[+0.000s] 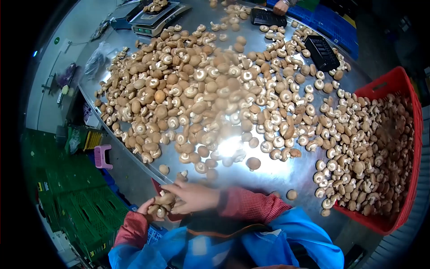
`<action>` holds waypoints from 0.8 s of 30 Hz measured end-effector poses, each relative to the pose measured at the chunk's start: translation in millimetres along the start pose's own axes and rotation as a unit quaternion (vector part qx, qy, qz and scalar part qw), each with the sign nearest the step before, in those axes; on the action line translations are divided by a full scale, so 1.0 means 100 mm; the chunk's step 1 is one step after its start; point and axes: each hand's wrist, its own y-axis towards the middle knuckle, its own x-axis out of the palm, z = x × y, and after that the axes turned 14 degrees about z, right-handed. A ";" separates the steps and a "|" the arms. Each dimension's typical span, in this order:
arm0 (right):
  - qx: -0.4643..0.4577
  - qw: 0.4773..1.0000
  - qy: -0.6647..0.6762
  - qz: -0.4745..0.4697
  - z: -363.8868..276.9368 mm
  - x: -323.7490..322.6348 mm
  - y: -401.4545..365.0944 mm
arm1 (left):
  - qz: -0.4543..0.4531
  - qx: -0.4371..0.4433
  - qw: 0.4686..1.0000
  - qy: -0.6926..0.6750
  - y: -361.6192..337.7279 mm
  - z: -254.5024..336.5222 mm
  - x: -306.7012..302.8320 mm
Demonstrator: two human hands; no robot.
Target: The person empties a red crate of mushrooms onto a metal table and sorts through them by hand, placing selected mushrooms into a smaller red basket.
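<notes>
Several brown mushrooms are gathered between my two hands, close to the near left edge of the metal table. Cupped around them from the left is my left hand. My right hand reaches across from the right, its fingers curled over the same mushrooms. Part of a red container shows below the hands. One loose mushroom lies on the table edge just above them. A large mushroom pile spreads over the table beyond.
A tilted red crate of mushrooms stands at the right. Black trays lie among mushrooms at the back right, where another person's hand touches one. A scale sits at the back left. Green crates are stacked on the left floor.
</notes>
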 end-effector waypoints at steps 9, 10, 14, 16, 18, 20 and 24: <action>0.081 0.911 -0.256 0.312 0.35 -1.54 0.51 | 0.211 -0.109 0.934 0.268 0.47 0.04 0.09; 0.017 0.883 -0.313 0.350 0.48 -1.76 0.65 | 0.155 -0.130 0.944 0.260 0.55 0.15 0.17; -0.001 0.791 -0.482 0.377 0.63 -2.49 1.27 | 0.000 0.003 0.972 0.234 0.07 0.65 1.28; -0.066 0.742 -0.543 0.387 1.07 -2.76 1.56 | -0.123 -0.011 0.986 0.112 0.12 0.72 1.43; -0.020 0.758 -0.545 0.357 1.13 -2.87 1.70 | -0.197 0.046 0.978 0.058 0.19 0.77 1.61; -0.017 0.763 -0.540 0.354 1.25 -2.86 1.76 | -0.219 0.116 0.967 0.059 0.18 0.88 1.90; -0.100 0.746 -0.512 0.414 1.31 -2.64 1.57 | -0.266 0.163 0.950 0.021 0.33 0.99 2.27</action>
